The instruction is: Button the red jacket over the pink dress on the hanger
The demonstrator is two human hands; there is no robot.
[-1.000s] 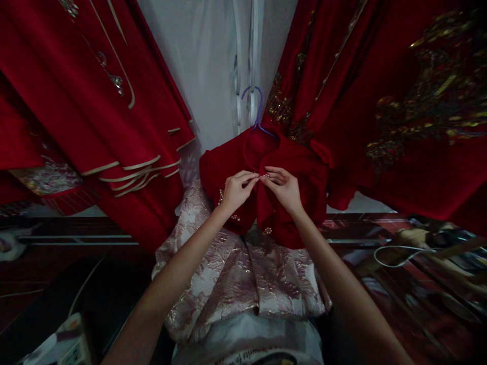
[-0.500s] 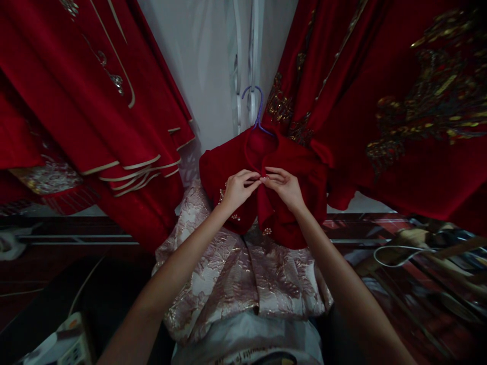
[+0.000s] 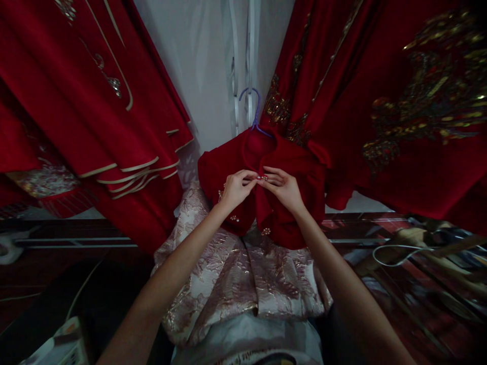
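Note:
A short red jacket (image 3: 292, 157) with beaded ornaments on its front hangs on a purple hanger (image 3: 256, 109). At the front opening, just under the neckline, my left hand (image 3: 238, 190) pinches the jacket's edge between thumb and fingertips. From the other side my right hand (image 3: 285, 190) is closed on the facing edge, and the fingertips of both hands meet. Small shiny bits show at the fingertips; whether they are a fastener or nail decoration I cannot tell. Below the jacket a pink and gold brocade cloth (image 3: 224, 274) spreads across my lap.
Red garments with pale piping (image 3: 125, 126) hang at the left, and a red garment with gold sequins (image 3: 429, 101) hangs at the right. A power strip (image 3: 63, 344) lies at the lower left. Wooden bars and a white loop of cord (image 3: 399, 248) are at the lower right.
My fingertips have shifted slightly against each other at the jacket's opening, so more of the small shiny bits show. The whole view has moved a little; both hands remain on the jacket.

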